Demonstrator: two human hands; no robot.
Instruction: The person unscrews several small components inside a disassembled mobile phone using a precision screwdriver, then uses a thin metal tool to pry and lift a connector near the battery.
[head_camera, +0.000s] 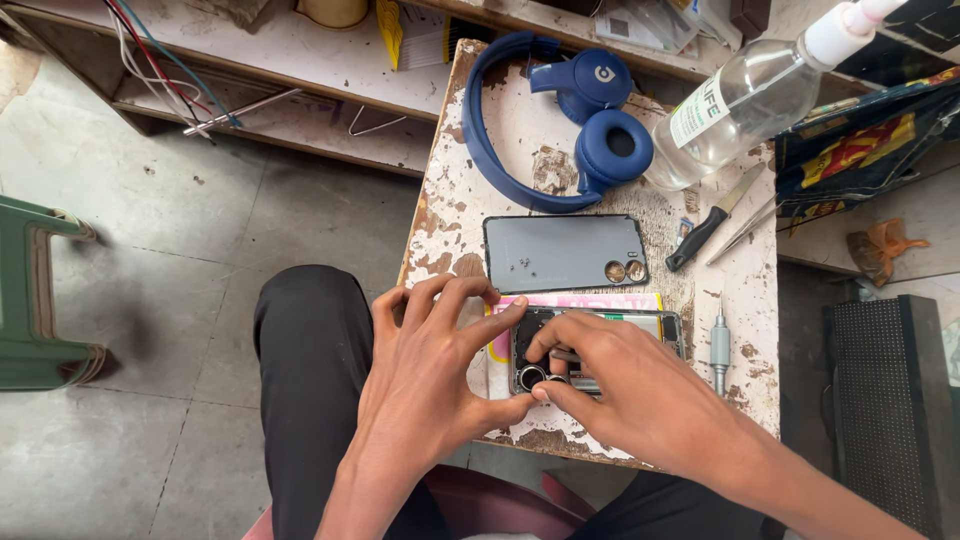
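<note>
Both hands (540, 385) pinch opened phone (600, 345), back removed, dark internals and camera rings exposed.

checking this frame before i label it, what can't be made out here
- Head view: most of the opened phone lies under the right hand and left hand; the part the fingertips pinch is too small to tell.
- Clear bottle: its top is cut off by the upper edge.
- Pink sheet: mostly hidden under the phone.
</note>
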